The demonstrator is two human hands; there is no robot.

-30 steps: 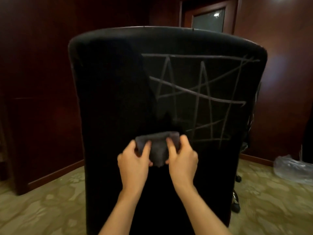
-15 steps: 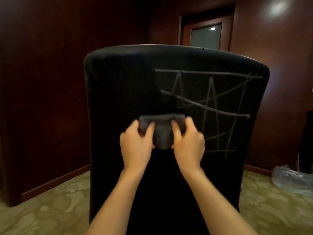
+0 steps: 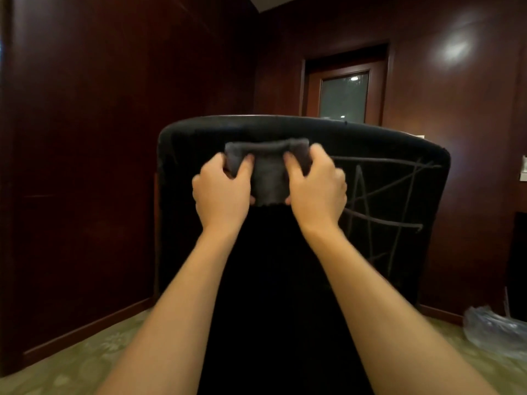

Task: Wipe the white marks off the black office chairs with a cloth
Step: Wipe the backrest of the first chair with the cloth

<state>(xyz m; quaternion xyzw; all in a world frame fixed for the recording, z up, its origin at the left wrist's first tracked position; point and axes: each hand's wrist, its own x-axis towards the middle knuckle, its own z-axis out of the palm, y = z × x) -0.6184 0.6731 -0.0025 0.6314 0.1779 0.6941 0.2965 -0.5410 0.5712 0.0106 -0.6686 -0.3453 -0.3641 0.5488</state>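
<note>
Left hand grip clenched on grey cloth's left end, cloth pressed flat vs black office chair backrest nr top edge, right hand grip clenched on right end, white marks just right of hands, clear plastic bag on carpet far right.

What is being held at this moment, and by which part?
A folded grey cloth, gripped at its two side edges: left hand on the left edge, right hand on the right, against the chair back.
</note>
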